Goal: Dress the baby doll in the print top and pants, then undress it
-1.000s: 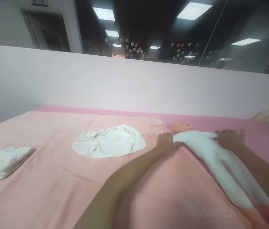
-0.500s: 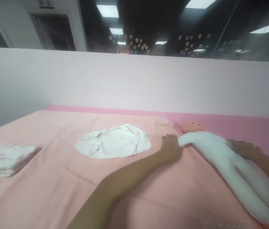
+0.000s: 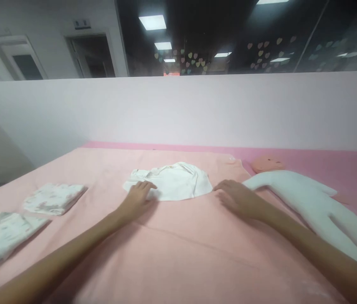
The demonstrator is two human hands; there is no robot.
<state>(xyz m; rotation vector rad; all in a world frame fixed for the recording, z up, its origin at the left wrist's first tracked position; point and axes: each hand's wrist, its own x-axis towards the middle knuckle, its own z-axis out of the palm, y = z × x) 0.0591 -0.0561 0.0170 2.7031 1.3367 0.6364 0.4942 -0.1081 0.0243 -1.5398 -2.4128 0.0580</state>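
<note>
A small white baby garment [image 3: 178, 185] lies spread on the pink sheet [image 3: 178, 253]. My left hand [image 3: 139, 196] is over its left front edge, fingers loosely stretched and thumb apart; whether it presses on the cloth I cannot tell. Beside the garment's right end is my right hand [image 3: 238, 198], with its fingers reaching out towards the cloth and nothing visible in them. A baby doll [image 3: 295, 192] in a white bodysuit lies on its back to the right, its head at the far side. Part of one sleeve is hidden behind my right hand.
Two folded printed cloths, one farther [image 3: 53, 197] and one nearer [image 3: 6, 238], lie at the left. A white low wall [image 3: 197, 114] runs behind the padded surface, with a dark window [image 3: 223, 38] above it.
My left hand has let go of the doll's sleeve end and moved left to the garment. The right hand has come off the doll's side to the garment's right end. The view has shifted left.
</note>
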